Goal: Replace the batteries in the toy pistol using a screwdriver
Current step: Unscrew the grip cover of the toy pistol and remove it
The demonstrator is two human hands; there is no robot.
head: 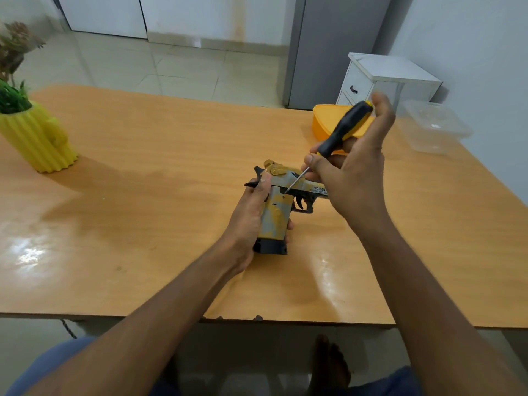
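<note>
- Fingers (310,161) of my right hand (354,172) pinch the screwdriver (340,132) low on its black handle, near where the thin metal shaft begins, while the palm stays open behind the handle's yellow-trimmed top.
- From my view the shaft slants down and to the left, and its tip rests on the side of the toy pistol (281,204), just above the grip panel and behind the trigger.
- My left hand (251,215) is wrapped around the pistol's grip from the left, thumb lying up along the rear of the frame, fingertips showing on the far side of the grip.
- I see the pistol held just over the desk (143,181), at about its middle, with the black base of the grip pointing towards me and the barrel pointing right, partly hidden behind my right hand.
- Its body is yellow and grey in patches, with a black trigger and trigger guard; I can make out printed lettering along the barrel but cannot read it.
- Behind my right hand, an orange lidded box (323,121) sits on the desk, partly covered by the screwdriver handle.
- Further right, near the desk's far corner, I see a clear plastic container (434,127).
- On the far left stands a ribbed yellow pot (37,138) with green leaves.
- Beyond the desk, a small white cabinet (385,78) stands on the tiled floor.
</note>
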